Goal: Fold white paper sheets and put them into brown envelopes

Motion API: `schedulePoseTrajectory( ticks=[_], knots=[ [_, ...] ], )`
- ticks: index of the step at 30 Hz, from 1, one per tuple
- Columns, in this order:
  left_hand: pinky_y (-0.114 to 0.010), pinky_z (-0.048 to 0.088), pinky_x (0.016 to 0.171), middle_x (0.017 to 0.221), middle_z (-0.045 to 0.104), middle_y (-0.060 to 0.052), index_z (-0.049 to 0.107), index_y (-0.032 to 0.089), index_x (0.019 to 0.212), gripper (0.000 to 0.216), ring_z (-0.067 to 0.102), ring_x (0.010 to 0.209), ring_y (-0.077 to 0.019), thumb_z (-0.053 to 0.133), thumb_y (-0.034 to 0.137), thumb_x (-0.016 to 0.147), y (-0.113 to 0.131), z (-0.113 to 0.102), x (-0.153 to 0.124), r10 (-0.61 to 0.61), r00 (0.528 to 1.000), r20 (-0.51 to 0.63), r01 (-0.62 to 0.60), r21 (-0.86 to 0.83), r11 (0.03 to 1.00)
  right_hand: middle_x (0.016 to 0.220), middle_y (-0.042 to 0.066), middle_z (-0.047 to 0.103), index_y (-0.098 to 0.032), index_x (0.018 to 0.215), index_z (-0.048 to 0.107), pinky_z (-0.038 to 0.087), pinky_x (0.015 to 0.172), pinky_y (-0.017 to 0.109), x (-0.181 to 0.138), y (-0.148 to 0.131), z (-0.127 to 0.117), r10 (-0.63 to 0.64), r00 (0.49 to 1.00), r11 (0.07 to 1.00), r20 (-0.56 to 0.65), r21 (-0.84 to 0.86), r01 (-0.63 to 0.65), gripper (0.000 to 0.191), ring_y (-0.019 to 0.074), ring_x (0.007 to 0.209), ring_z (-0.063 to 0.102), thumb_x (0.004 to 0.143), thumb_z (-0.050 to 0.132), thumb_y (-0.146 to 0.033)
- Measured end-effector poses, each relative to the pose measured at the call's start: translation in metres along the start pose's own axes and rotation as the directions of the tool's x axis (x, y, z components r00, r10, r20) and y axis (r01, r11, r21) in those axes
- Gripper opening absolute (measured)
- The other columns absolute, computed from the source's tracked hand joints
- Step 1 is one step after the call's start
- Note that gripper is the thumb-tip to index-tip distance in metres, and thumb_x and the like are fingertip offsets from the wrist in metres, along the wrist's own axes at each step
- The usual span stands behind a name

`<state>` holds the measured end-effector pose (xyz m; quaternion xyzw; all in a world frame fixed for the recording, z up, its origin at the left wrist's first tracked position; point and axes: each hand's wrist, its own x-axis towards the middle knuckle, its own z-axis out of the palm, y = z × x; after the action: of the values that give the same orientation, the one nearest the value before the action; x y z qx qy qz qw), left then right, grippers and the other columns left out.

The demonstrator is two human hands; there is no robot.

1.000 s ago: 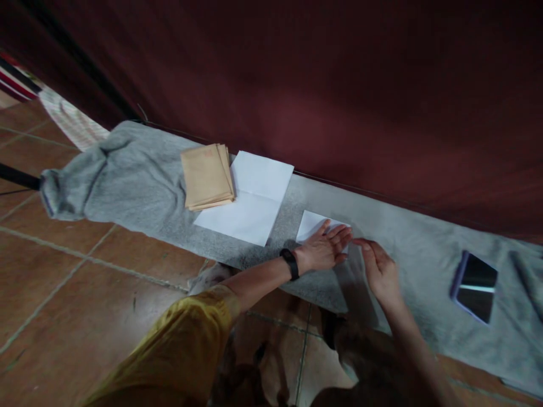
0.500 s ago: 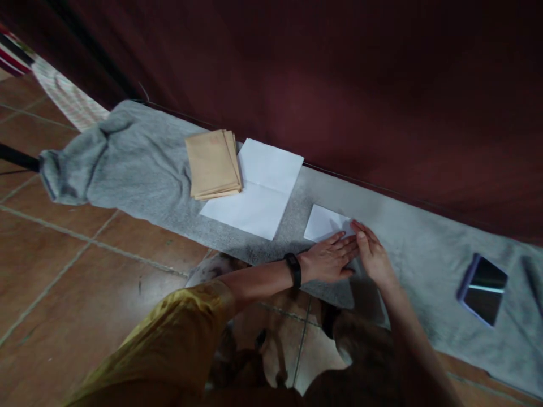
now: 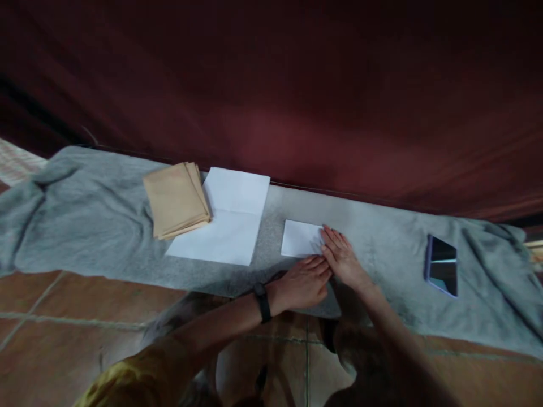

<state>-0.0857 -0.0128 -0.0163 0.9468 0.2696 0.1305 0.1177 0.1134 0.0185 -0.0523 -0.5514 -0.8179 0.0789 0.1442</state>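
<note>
A small folded white paper (image 3: 299,238) lies on a grey cloth (image 3: 106,226). My right hand (image 3: 343,258) lies flat with its fingers stretched over the paper's right edge. My left hand (image 3: 302,281), a black band on its wrist, rests flat on the cloth just below the paper, fingers out and touching my right hand. Neither hand holds anything.
A larger white sheet (image 3: 224,223) with a crease lies to the left, and a stack of tan envelopes (image 3: 176,199) overlaps its left side. A phone in a purple case (image 3: 442,264) sits on the cloth at the right. A dark red curtain (image 3: 297,85) hangs behind; tiled floor (image 3: 63,333) lies in front.
My right hand has come down flat onto the small paper. My left hand has slid back off it toward me. The camera view has swung level.
</note>
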Motion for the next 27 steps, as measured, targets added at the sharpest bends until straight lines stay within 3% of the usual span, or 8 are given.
schedulePoseTrajectory(
  ticks=[3,6,9,14,21,27],
  knots=[
    [-0.031,0.042,0.112,0.130,0.068,-0.006,0.065,0.019,0.121,0.033,0.061,0.122,-0.0161,0.040,0.021,0.100,-0.019,-0.017,0.002,-0.075,0.997,-0.022,0.073,-0.086,0.994,0.162,0.011,0.035,-0.017,0.157,0.034,0.028,0.123,0.051,0.000,-0.005,0.000,-0.002,1.000,0.999,-0.005,-0.052,0.002,0.055,0.0252,0.151,0.030,0.106,0.032,-0.038],
    [-0.040,0.035,0.120,0.149,0.054,-0.011,0.055,0.015,0.138,0.041,0.048,0.140,-0.0214,0.036,0.027,0.104,-0.035,-0.020,0.004,-0.257,0.959,-0.122,0.258,-0.009,0.966,0.162,0.011,0.034,-0.018,0.157,0.034,0.028,0.123,0.051,-0.001,-0.010,0.000,0.014,1.000,0.996,-0.027,-0.086,-0.017,0.056,0.0257,0.151,0.030,0.105,0.036,-0.038],
    [-0.050,0.028,0.123,0.159,0.039,-0.019,0.041,0.006,0.149,0.055,0.031,0.151,-0.0285,0.036,0.038,0.105,-0.044,-0.010,0.004,-0.369,0.917,-0.153,0.387,0.113,0.915,0.163,0.010,0.033,-0.017,0.157,0.033,0.026,0.123,0.050,-0.002,-0.013,-0.001,0.029,0.999,0.994,-0.028,-0.105,-0.031,0.056,0.0261,0.151,0.030,0.106,0.037,-0.039],
    [-0.051,0.023,0.125,0.161,0.034,-0.020,0.033,0.005,0.154,0.062,0.026,0.153,-0.0279,0.033,0.042,0.105,-0.050,0.006,-0.002,-0.395,0.905,-0.158,0.423,0.221,0.879,0.163,0.011,0.033,-0.015,0.157,0.033,0.024,0.124,0.048,-0.003,-0.013,-0.001,0.029,0.999,0.991,-0.026,-0.132,-0.032,0.057,0.0261,0.152,0.029,0.106,0.037,-0.039],
    [-0.050,0.022,0.124,0.161,0.032,-0.022,0.033,0.001,0.154,0.068,0.025,0.153,-0.0304,0.032,0.047,0.104,-0.052,0.002,-0.004,-0.523,0.837,-0.159,0.547,0.273,0.792,0.164,0.010,0.032,-0.015,0.158,0.032,0.022,0.124,0.048,-0.009,-0.011,-0.001,0.069,0.997,0.987,-0.017,-0.142,-0.071,0.059,0.0273,0.151,0.029,0.106,0.034,-0.042],
    [-0.052,0.021,0.124,0.160,0.032,-0.024,0.034,0.000,0.154,0.076,0.025,0.152,-0.0330,0.032,0.056,0.102,-0.051,0.002,-0.004,-0.513,0.840,-0.176,0.543,0.261,0.798,0.163,0.010,0.033,-0.014,0.155,0.037,0.024,0.124,0.051,-0.020,-0.012,-0.003,0.118,0.991,0.983,-0.060,-0.135,-0.125,0.058,0.0308,0.150,0.031,0.105,0.038,-0.042]
  ],
)
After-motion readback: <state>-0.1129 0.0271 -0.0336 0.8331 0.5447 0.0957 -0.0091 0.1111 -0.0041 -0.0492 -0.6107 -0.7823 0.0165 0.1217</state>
